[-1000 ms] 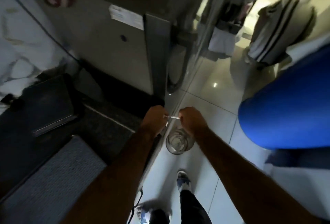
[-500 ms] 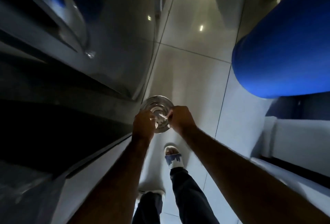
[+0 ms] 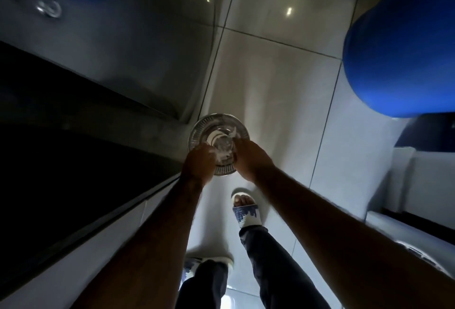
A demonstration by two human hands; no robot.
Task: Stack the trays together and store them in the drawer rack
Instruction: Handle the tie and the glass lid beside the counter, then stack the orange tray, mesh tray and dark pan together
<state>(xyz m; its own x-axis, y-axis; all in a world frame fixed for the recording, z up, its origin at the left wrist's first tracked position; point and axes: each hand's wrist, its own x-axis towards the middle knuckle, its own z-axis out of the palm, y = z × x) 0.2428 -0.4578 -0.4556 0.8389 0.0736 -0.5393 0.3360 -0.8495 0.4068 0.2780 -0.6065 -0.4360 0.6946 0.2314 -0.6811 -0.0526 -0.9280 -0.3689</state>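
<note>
Dark trouser legs and our two blue-and-white slide sandals [image 3: 246, 216] come first, planted on the glossy pale tiled floor [image 3: 270, 82]. Above them our bare forearms reach forward and nearly meet. Our left hand [image 3: 200, 163] is curled closed on the near left rim of a round ribbed clear-glass tray [image 3: 216, 125], and our right hand [image 3: 248, 158] is closed on its near right rim, so both are clamped on the same piece. Whether one tray or a nested stack sits between them we cannot tell; the glass is blurred and something white shows at its centre.

The tray is held clear of the floor, roughly level, and it extends away from both hands, its far rim pointing ahead. Being round, it has no long axis to line up. Just beside its left edge runs the grey cabinet front [image 3: 110, 37], with a dark open recess [image 3: 61, 161] below and nearer to us; we take this to be the drawer rack, though its inside is too dark to read. It lies to our left, so the left hand is the nearer one, and we judge the tray must swing leftward to go in. Farther right bulges a big blue rounded shape [image 3: 403, 57].
</note>
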